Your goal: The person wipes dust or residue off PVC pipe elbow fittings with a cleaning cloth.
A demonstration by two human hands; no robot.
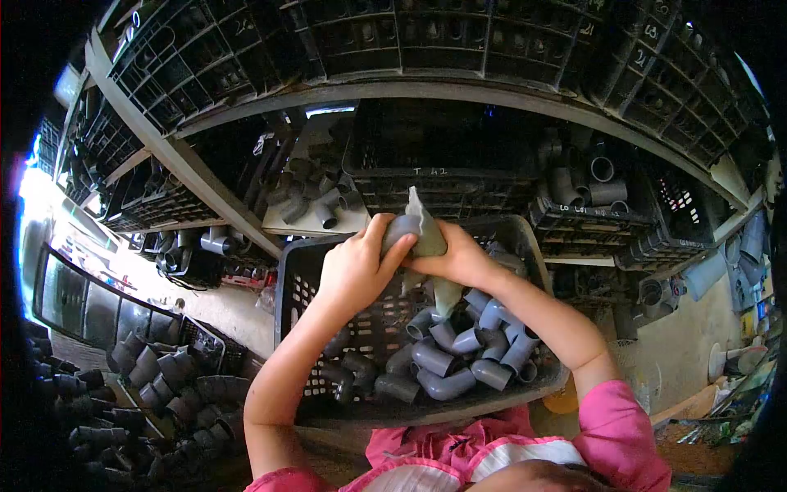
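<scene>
- Holding a grey elbow (399, 230) up over a black crate (288, 283), both hands meet at the centre of the view.
- Left hand (357, 266): fingers closed round the elbow, thumb and fingertips on its upper end.
- Right hand (459, 261): closed on a grey-green rag (428, 238), pressed against the elbow; a corner of the rag sticks up above the hands, and more of it hangs below them.
- Elbow sits between the two hands, touching both the rag and the left fingers, well above the crate's contents.
- Crate: mesh-walled, tilted toward the person, with a pile of grey fittings (459, 353) lying mostly in its right and near part.
- Pink sleeves (615, 426) show at the bottom edge.
- Lower left: a second heap of dark fittings (156, 377), apart from the crate.
- Behind the crate: shelves (188, 164) stacked with black crates; one tray holds loose elbows (316, 201), another at right holds larger grey fittings (590, 184).
- Writing on the rear crates is too small to read.
</scene>
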